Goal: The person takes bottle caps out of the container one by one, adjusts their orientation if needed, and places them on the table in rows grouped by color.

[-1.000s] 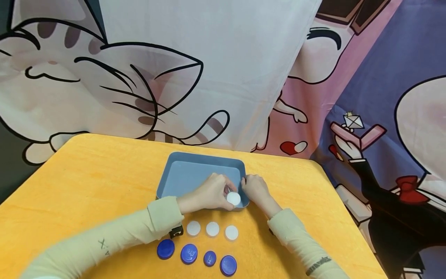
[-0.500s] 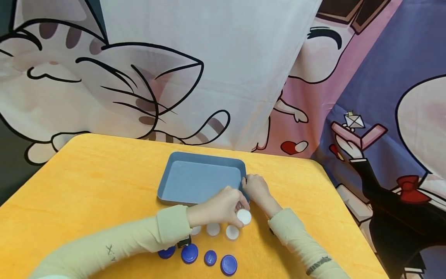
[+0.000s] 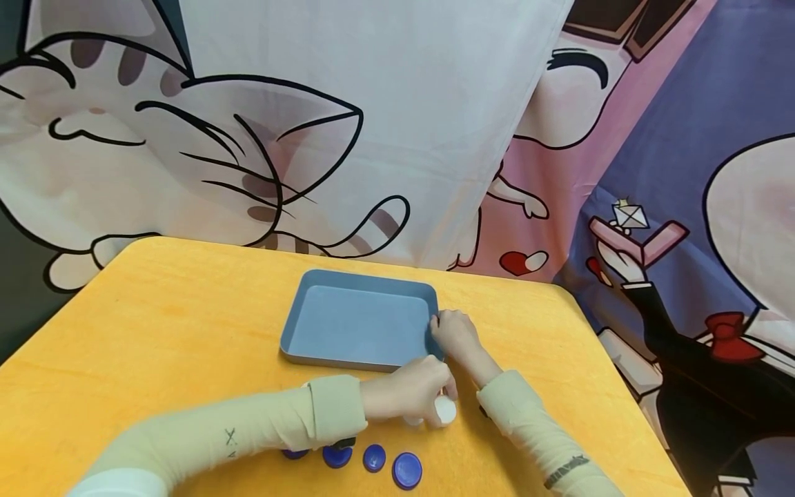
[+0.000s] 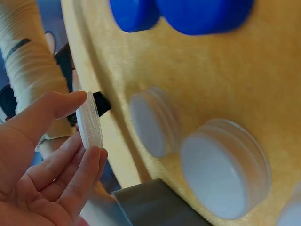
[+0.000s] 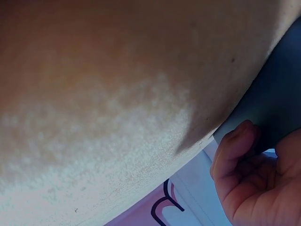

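Note:
My left hand (image 3: pixel 415 390) pinches a white cap (image 3: pixel 445 410) between thumb and fingertips, just in front of the tray's near right corner. In the left wrist view the held cap (image 4: pixel 90 123) stands on edge, its ridged rim showing. White caps (image 4: pixel 214 174) with clear sides sit on the table beside that hand; in the head view the hand and sleeve mostly hide them. The blue-grey tray (image 3: pixel 354 321) holds nothing. My right hand (image 3: pixel 457 336) grips its right edge; the right wrist view shows curled fingers (image 5: pixel 235 146) at the tray wall (image 5: pixel 280 89).
Several blue caps (image 3: pixel 406 471) lie in a row along the near side of the yellow table (image 3: pixel 186 310), two partly behind the left sleeve (image 3: pixel 261 421). A cartoon-printed cloth (image 3: pixel 435 138) hangs behind the table.
The left hand has carried the white cap from over the tray's near right corner toward me and slightly right, down among the white caps. The right hand and tray stay put.

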A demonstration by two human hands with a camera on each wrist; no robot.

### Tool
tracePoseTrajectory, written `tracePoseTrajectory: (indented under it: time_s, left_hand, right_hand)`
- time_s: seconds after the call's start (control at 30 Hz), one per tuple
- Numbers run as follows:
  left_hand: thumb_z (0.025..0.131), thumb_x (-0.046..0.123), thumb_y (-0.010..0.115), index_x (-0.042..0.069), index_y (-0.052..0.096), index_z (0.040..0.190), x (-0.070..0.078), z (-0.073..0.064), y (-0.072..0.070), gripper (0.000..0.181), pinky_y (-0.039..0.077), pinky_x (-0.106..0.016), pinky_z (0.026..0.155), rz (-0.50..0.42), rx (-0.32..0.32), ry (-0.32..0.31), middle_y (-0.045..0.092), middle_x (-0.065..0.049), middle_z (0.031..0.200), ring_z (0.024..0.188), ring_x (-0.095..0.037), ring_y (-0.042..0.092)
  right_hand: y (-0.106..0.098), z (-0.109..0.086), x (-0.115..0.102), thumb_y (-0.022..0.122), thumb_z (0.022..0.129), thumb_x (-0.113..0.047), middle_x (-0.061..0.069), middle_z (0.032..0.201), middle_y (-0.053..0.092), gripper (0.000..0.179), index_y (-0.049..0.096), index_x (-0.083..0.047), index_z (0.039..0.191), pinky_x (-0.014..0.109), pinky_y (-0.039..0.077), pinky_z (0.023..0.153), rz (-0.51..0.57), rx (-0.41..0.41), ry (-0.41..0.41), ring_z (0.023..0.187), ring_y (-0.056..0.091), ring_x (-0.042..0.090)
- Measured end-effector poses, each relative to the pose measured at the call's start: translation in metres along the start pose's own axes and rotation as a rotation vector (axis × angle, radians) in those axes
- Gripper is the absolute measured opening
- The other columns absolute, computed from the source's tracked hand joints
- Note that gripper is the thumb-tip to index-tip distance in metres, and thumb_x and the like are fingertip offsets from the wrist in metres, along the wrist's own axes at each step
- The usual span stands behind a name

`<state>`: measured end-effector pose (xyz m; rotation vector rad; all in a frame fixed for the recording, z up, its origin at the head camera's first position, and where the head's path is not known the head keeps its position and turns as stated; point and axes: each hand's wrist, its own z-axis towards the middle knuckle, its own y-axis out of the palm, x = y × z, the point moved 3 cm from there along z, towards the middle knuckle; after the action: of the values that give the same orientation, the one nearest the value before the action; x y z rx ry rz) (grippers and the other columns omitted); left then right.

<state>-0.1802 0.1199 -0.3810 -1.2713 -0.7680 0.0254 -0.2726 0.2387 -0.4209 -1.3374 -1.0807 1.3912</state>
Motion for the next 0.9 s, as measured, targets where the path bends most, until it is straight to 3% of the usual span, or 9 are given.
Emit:
tracePoseTrajectory:
  time_s: [0.3,0.67,0.9]
  left_hand:
    - [0.073,0.019,0.083,0.011,0.076,0.096,-0.002,0.004,0.011,0.026,0.044,-0.009,0.07,0.018,-0.074,0.007,0.073,0.005,0.09,0.082,-0.005,0.062]
    - [0.065,0.01,0.083,0.012,0.077,0.088,-0.005,0.009,0.021,0.024,0.038,-0.006,0.058,0.046,-0.061,0.057,0.073,0.006,0.081,0.069,-0.001,0.057]
    - [0.067,0.012,0.083,0.011,0.077,0.086,-0.006,0.008,0.024,0.019,0.035,-0.006,0.055,0.017,-0.058,0.065,0.072,0.006,0.077,0.062,0.002,0.051]
  right_hand:
    - [0.002,0.0,-0.001,0.053,0.096,-0.019,0.008,0.056,0.053,0.037,0.057,-0.007,0.061,0.028,0.041,0.051,-0.006,0.019,-0.007,0.053,0.052,0.02]
    - [0.0,0.0,-0.002,0.052,0.096,-0.02,0.008,0.057,0.054,0.038,0.056,-0.007,0.061,0.028,0.041,0.05,-0.012,0.02,-0.01,0.054,0.053,0.02]
    - [0.001,0.0,-0.001,0.052,0.096,-0.02,0.007,0.057,0.055,0.038,0.057,-0.008,0.061,0.029,0.042,0.05,-0.018,0.018,-0.009,0.054,0.053,0.02]
